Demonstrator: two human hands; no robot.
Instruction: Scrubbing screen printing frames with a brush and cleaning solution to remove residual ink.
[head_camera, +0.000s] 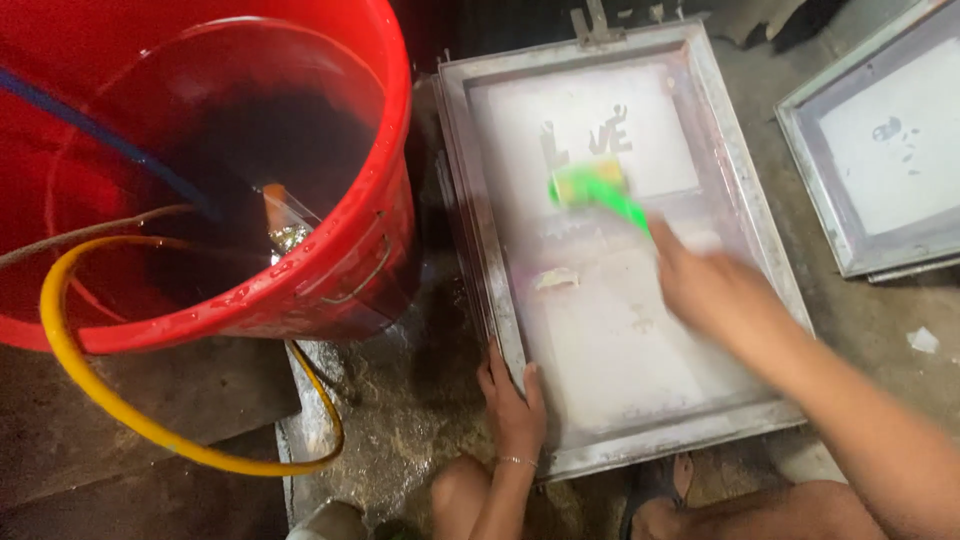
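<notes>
The right hand (705, 290) is gripping a light green plastic brush (592, 190) over the stiff, wet metal-framed printing screen (610, 300), while the left hand (512, 400) is clasping its slippery left rail beside the red plastic bucket (330, 280).

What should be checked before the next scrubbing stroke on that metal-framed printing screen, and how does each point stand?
1. Left hand steadies the metal-framed printing screen at its left edge: ok.
2. Right hand grips the green-handled brush: ok, though blurred.
3. Brush head rests on the mesh by the stencil design: ok.
4. Big red plastic bucket holds water: ok.
5. Yellow hose running water: cannot tell.
6. Second framed screen lies apart from the stroke: ok.
</notes>
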